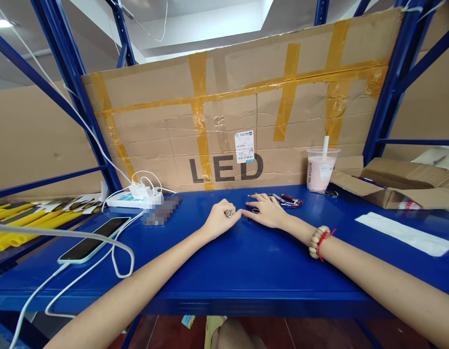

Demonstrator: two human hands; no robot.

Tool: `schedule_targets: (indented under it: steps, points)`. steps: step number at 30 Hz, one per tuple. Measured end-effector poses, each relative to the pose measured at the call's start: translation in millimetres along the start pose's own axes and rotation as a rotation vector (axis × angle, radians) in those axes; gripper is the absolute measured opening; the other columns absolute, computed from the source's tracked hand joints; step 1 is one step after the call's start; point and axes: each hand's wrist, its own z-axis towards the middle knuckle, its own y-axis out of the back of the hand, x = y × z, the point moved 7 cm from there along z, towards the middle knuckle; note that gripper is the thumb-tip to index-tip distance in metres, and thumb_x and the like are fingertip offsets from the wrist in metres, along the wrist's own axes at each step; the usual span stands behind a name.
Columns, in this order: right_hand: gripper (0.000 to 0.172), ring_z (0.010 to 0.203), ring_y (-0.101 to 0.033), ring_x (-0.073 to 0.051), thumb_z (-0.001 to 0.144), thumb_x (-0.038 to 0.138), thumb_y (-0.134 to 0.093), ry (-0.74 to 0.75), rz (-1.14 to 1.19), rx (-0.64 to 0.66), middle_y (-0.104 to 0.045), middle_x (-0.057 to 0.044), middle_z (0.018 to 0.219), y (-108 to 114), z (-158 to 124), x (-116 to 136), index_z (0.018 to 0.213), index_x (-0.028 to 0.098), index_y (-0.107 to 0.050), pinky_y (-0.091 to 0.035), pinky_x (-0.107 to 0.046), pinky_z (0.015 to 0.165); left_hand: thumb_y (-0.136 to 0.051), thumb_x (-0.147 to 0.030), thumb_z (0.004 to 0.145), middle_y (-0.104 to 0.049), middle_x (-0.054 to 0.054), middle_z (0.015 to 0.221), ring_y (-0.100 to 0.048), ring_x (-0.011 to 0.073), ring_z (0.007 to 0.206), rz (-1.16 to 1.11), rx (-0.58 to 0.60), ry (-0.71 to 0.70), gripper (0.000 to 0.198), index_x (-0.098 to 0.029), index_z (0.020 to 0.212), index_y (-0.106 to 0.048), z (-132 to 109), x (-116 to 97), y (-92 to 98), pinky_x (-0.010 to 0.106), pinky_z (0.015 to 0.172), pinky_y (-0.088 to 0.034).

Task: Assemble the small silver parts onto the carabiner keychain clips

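My left hand is closed in a fist above the blue tabletop. A small silvery piece shows at its curled fingers; whether it is a ring or something held, I cannot tell. My right hand lies palm down with its fingers spread, a dark ring on one of them. The left thumb tip comes close to the right fingers. Just behind the right hand lie several small pen-like items, one of them red, partly hidden by the hand. A beaded bracelet circles my right wrist.
Left are a phone on a cable, a white power strip and yellow tubing. Right are a pink drink cup, an opened cardboard box and a white strip. Taped cardboard stands behind.
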Motion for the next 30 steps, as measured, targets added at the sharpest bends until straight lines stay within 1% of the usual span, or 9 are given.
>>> schedule_targets:
  steps: [4,8,10,13,20,22,27,29,30]
  points:
    - [0.064,0.124,-0.034,-0.031,0.080,0.065,-0.036,-0.011,0.016,-0.007,-0.044,-0.012,0.133,-3,2,-4,0.123,0.021,-0.055,-0.028,-0.052,0.098,-0.047,-0.031,0.076,-0.034,-0.002,0.048,-0.035,0.0132,0.060,0.008,-0.017,0.032,0.041,-0.019,0.046,-0.022,0,3,0.4,0.026,0.065,-0.036]
    - [0.065,0.125,-0.031,-0.033,0.080,0.066,-0.033,-0.022,0.030,0.033,-0.044,-0.013,0.134,-6,4,-7,0.121,0.021,-0.057,-0.026,-0.054,0.098,-0.047,-0.030,0.076,-0.033,-0.002,0.047,-0.034,0.0130,0.059,0.014,-0.014,0.050,0.040,-0.019,0.046,-0.022,0,4,0.1,0.026,0.063,-0.035]
    - [0.060,0.124,-0.032,-0.032,0.081,0.063,-0.035,-0.018,0.040,0.036,-0.045,-0.012,0.133,-5,4,-6,0.117,0.023,-0.059,-0.026,-0.053,0.098,-0.047,-0.031,0.075,-0.032,-0.003,0.047,-0.034,0.0129,0.059,0.014,-0.023,0.046,0.040,-0.019,0.046,-0.022,0,5,0.4,0.026,0.062,-0.034]
    - [0.045,0.123,-0.034,-0.031,0.080,0.053,-0.046,0.032,0.051,0.023,-0.047,-0.010,0.131,-1,2,2,0.112,0.026,-0.063,-0.027,-0.051,0.097,-0.047,-0.032,0.075,-0.031,-0.003,0.047,-0.033,0.0129,0.058,0.006,-0.036,0.035,0.040,-0.019,0.046,-0.022,0,6,0.7,0.025,0.061,-0.034]
    - [0.017,0.116,-0.042,-0.027,0.078,0.030,-0.056,0.258,0.111,-0.046,-0.055,-0.007,0.121,7,-4,32,0.088,0.024,-0.070,-0.032,-0.049,0.093,-0.047,-0.030,0.075,-0.031,-0.003,0.046,-0.033,0.0124,0.058,0.019,-0.028,0.056,0.038,-0.018,0.045,-0.026,1,8,-0.7,0.024,0.058,-0.033]
    - [0.014,0.112,-0.045,-0.026,0.078,0.026,-0.057,0.287,0.112,-0.067,-0.058,-0.006,0.117,9,-5,35,0.082,0.024,-0.070,-0.033,-0.048,0.090,-0.047,-0.031,0.074,-0.030,-0.004,0.046,-0.033,0.0119,0.058,0.017,-0.020,0.080,0.038,-0.018,0.046,-0.026,1,10,-1.3,0.024,0.059,-0.032]
    - [0.012,0.103,-0.049,-0.025,0.079,0.029,-0.060,0.295,0.098,-0.088,-0.061,-0.006,0.106,12,-5,34,0.074,0.024,-0.070,-0.035,-0.045,0.086,-0.047,-0.033,0.074,-0.026,-0.006,0.049,-0.029,0.0093,0.054,-0.029,-0.041,0.099,0.037,-0.018,0.049,-0.023,1,9,0.4,0.024,0.062,-0.032]
    - [0.012,0.098,-0.051,-0.023,0.079,0.029,-0.060,0.305,0.113,-0.148,-0.062,-0.005,0.101,18,-5,35,0.074,0.023,-0.069,-0.036,-0.042,0.083,-0.047,-0.033,0.074,-0.025,-0.006,0.051,-0.027,0.0086,0.053,-0.061,-0.046,0.117,0.036,-0.019,0.051,-0.023,1,10,0.7,0.024,0.057,-0.029]
    - [0.012,0.096,-0.052,-0.022,0.080,0.029,-0.059,0.301,0.138,-0.206,-0.062,-0.005,0.100,23,-6,36,0.076,0.023,-0.069,-0.037,-0.040,0.081,-0.046,-0.033,0.073,-0.025,-0.006,0.052,-0.026,0.0083,0.052,-0.074,-0.042,0.134,0.034,-0.019,0.052,-0.023,0,11,0.1,0.023,0.055,-0.027]
